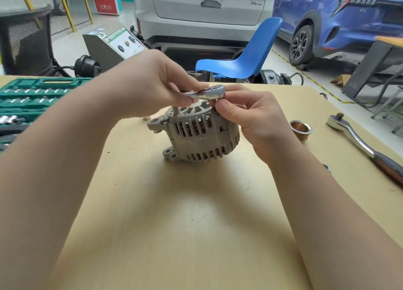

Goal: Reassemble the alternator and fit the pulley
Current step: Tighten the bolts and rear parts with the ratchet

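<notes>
The alternator stood near the middle of the table, its two housing halves already joined, copper windings showing through the slots; the left hand curled its fingers round a small ratchet held over the top of the housing, and the right hand pinched the ratchet's head end with thumb and forefinger while resting against the casing; what the tool was seated on could not be made out. The pulley lay apart on the table to the right, so fitting it appeared still to come. A larger ratchet lay beyond the pulley, a green socket set sat at the left, and a small nut lay near the right forearm; nothing seemed to block the reach to the pulley.
</notes>
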Tool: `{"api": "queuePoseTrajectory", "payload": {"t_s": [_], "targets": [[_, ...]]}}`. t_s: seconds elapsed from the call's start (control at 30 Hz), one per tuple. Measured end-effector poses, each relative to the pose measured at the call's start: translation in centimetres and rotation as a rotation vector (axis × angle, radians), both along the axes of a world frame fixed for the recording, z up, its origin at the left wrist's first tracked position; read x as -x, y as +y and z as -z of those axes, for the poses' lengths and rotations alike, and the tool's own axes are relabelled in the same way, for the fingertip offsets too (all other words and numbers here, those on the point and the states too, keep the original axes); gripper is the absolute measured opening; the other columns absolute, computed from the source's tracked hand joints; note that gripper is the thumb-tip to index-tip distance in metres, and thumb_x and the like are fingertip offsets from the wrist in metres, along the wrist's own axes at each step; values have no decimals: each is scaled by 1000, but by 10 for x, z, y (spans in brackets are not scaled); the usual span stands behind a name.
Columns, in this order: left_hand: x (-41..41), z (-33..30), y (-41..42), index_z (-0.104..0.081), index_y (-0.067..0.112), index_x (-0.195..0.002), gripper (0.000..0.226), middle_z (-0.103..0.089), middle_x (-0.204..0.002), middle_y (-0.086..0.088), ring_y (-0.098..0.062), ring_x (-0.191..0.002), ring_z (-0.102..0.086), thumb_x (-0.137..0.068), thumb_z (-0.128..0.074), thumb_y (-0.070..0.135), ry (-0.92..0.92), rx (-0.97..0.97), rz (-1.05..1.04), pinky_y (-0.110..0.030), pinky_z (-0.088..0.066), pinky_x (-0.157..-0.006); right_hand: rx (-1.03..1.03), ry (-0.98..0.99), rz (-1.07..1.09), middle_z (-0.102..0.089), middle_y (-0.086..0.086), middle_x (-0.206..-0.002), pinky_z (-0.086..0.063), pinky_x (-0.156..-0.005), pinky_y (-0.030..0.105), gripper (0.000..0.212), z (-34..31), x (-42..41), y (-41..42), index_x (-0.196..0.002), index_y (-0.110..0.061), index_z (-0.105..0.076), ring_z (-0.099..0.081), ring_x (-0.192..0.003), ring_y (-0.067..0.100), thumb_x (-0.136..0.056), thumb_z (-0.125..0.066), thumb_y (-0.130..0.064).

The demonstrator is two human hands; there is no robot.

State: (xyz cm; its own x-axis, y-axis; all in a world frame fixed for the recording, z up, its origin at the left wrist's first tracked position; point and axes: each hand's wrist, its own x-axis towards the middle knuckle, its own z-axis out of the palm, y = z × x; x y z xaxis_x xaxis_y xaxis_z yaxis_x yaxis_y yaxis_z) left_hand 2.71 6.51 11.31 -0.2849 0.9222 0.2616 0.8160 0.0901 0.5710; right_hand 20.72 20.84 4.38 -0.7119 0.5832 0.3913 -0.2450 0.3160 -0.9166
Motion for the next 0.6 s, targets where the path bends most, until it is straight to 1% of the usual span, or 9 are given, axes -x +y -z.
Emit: {"api": "queuePoseTrajectory", "payload": {"t_s": [0.07,0.1,0.2,0.23,0.3,0.37,0.47,0.53,0.6], "targets": [[5,6,2,-81,53,-108,37,-78,-83,20,-2,-70,-61,-92,-85,20,-78,2,22,-9,-45,-58,-16,-14,19,-71,14,-124,-59,-90,35,16,1,1,0,-110,2,-78,-69,-111,28,-98,-69,-3],[5,7,2,-82,50,-110,36,-78,-82,20,0,-68,-60,-91,-85,19,-85,5,22,-8,-44,-57,-24,-19,29,-72,13,-123,-60,-91,36,15,1,1,0,-108,1,-79,-69,-112,29,-98,-69,-4],[2,0,0,-83,44,-112,34,-75,-74,24,10,-67,-64,-90,-87,19,70,-8,0,-3,-42,-53,-40,-23,53,-73,8,-122,-60,-94,44,13,3,0,1,-106,-5,-81,-69,-113,31,-98,-71,-7],[-3,-3,-2,-83,44,-113,32,-74,-72,21,7,-68,-66,-91,-86,20,172,-7,-13,-6,-43,-52,-41,-20,55,-74,7,-121,-61,-94,43,13,3,0,2,-106,-6,-82,-69,-113,31,-97,-72,-9],[-19,-10,-6,-85,40,-109,21,-72,-66,14,-7,-63,-67,-93,-80,28,341,27,-40,-23,-50,-53,-44,-11,49,-74,7,-120,-60,-92,39,13,3,0,2,-105,-8,-82,-69,-112,31,-96,-74,-10],[-36,-12,-7,-86,31,-96,15,-72,-64,7,-14,-61,-66,-93,-72,37,391,74,-59,-31,-53,-54,-60,0,45,-74,9,-118,-60,-90,38,10,3,0,3,-102,-11,-83,-68,-112,33,-94,-76,-11],[-52,-12,-5,-84,26,-91,18,-71,-73,2,-18,-67,-65,-94,-70,37,432,58,-107,-28,-48,-54,-71,8,60,-75,10,-116,-59,-90,39,7,4,1,3,-99,-11,-83,-67,-112,35,-93,-78,-12],[-48,-10,-5,-85,30,-98,14,-70,-73,2,-19,-67,-64,-96,-71,30,445,43,-112,-26,-44,-53,-56,0,73,-76,10,-115,-59,-90,38,8,4,1,3,-99,-11,-83,-68,-111,34,-94,-77,-13],[-35,-10,-4,-85,37,-107,17,-73,-73,8,-17,-66,-67,-97,-76,26,394,38,-100,-25,-49,-57,-35,-13,82,-76,10,-112,-61,-92,43,7,3,1,3,-98,-11,-83,-69,-109,35,-93,-78,-13]]}}
